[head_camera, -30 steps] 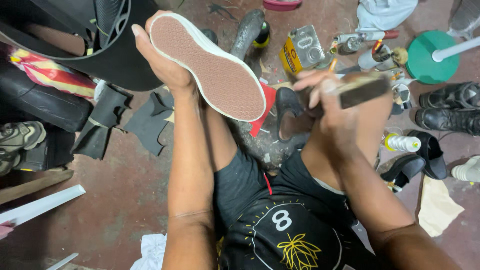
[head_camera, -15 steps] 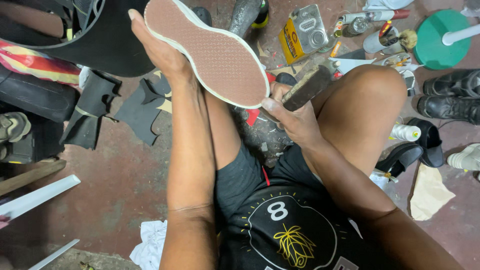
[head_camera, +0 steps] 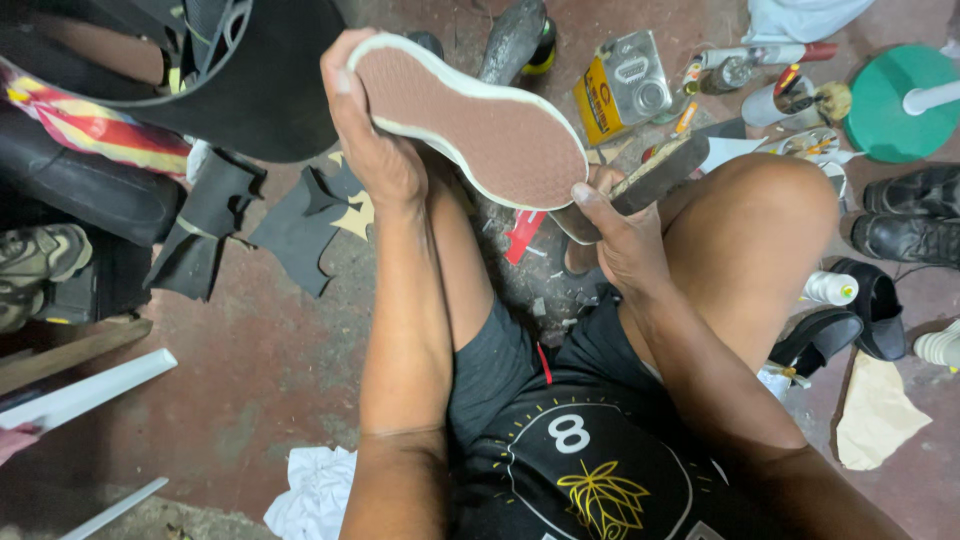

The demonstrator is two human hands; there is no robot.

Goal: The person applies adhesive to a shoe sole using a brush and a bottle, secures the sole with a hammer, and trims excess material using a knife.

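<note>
My left hand (head_camera: 372, 140) grips a shoe (head_camera: 470, 125) by its upper, sole turned up towards me. The sole is reddish-brown with a white rim. My right hand (head_camera: 622, 238) holds a flat dark rasp-like tool (head_camera: 640, 180) whose end rests against the sole's lower right edge. I sit on the floor with my right knee (head_camera: 760, 215) raised beside the tool.
A yellow metal can (head_camera: 620, 88), bottles and small tools (head_camera: 790, 95) lie beyond the shoe. A green round stand (head_camera: 905, 105) is at top right, with black shoes (head_camera: 910, 225) below it. Black leather scraps (head_camera: 300, 225) lie at left; a white cloth (head_camera: 315, 495) lies near my hip.
My right hand has dropped from a raised position and brought the tool down against the sole's edge. The shoe stays held up in my left hand.
</note>
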